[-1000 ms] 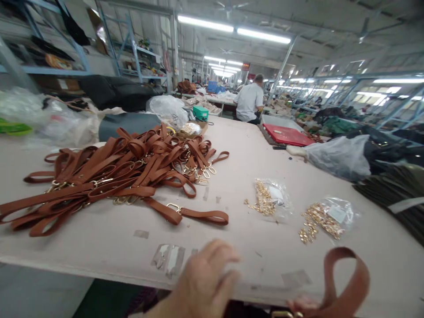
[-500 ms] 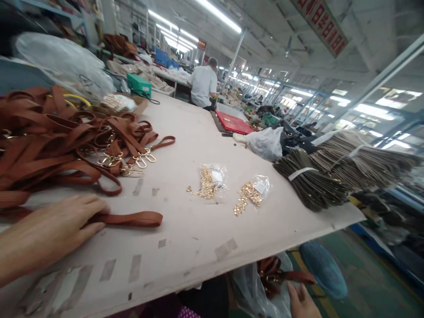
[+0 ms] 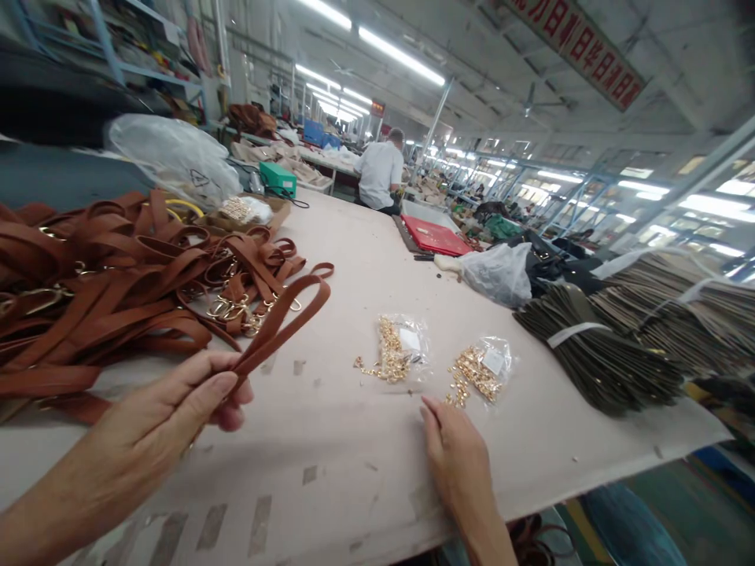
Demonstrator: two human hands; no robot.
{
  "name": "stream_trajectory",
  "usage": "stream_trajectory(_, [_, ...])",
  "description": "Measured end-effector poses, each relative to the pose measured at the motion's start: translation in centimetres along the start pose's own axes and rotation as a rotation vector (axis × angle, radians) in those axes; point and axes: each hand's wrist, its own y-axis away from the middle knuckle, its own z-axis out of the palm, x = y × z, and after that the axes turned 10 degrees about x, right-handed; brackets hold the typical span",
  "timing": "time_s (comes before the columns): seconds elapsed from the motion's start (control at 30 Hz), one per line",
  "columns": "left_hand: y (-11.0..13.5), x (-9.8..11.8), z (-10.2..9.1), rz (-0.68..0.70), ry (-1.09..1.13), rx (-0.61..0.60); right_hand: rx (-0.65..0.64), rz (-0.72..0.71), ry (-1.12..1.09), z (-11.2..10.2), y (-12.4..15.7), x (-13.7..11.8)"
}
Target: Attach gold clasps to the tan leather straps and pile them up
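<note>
My left hand (image 3: 171,413) is closed around a brown leather strap (image 3: 277,326), and the strap's looped end sticks up past the thumb, raised off the table. Near the front edge of the table is my right hand (image 3: 463,464), its fingers curled together just below the small gold hardware pieces (image 3: 465,373); whatever they hold, if anything, is hidden. Those pieces spill from a clear plastic bag (image 3: 499,363). A second opened bag (image 3: 416,338) lies to its left with more gold pieces (image 3: 392,354). Left of these sits a heap of brown leather straps (image 3: 135,291) with gold clasps.
Bundles of dark strips (image 3: 595,346) are stacked on the right. A red folder-like item (image 3: 436,234), a crumpled plastic bag (image 3: 499,273) and a green box (image 3: 277,181) stand farther back. A person in white (image 3: 381,173) is beyond the table. Brown straps (image 3: 543,542) hang below the front edge.
My left hand has lifted the strap from the table, its loop now upright. My right hand has risen from the bag below the table edge to beside the gold pieces.
</note>
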Motion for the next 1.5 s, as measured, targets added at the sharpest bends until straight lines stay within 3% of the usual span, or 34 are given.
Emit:
stream_trajectory(0.1, [1.5, -1.1, 0.8, -0.221, 0.230, -0.136, -0.070, 0.044, 0.090, 1.3, -2.8, -1.1])
stream_trajectory(0.23, [3.9, -2.8, 1.8, -0.434, 0.404, -0.093, -0.083, 0.046, 0.169, 2.4, -3.9, -1.4])
stream_trajectory(0.33, [5.6, -3.1, 2.3, -0.496, 0.501, -0.127, -0.096, 0.039, 0.184, 2.3, -3.8, -1.4])
stream_trajectory(0.47, [6.8, -1.9, 2.9, -0.527, 0.565, -0.213, -0.101, 0.024, 0.104, 0.8, -2.7, -1.3])
stream_trajectory(0.57, [7.3, -0.9, 3.5, -0.536, 0.591, -0.236, -0.100, 0.125, -0.076, -0.4, -1.2, -1.8])
stream_trajectory(0.8, [8.7, -1.0, 5.6, -0.483, 0.590, -0.293, -0.095, 0.434, -0.864, -1.0, 3.3, -6.7])
stream_trajectory(0.93, [9.7, -0.6, 5.9, -0.357, 0.594, -0.390, -0.100, 0.366, -1.164, -0.8, 5.3, -9.4])
stream_trajectory(1.1, [10.3, 0.2, 5.6, -0.221, 0.596, -0.436, -0.150, 0.248, -1.205, -0.9, 6.2, -10.3])
stream_trajectory(1.27, [10.4, 0.4, 5.0, -0.124, 0.524, -0.441, -0.218, 0.237, -1.215, -1.4, 6.3, -10.0])
stream_trajectory(1.5, [10.9, -0.2, 4.7, -0.007, 0.409, -0.445, -0.126, 0.161, -1.104, -1.8, 7.0, -10.9])
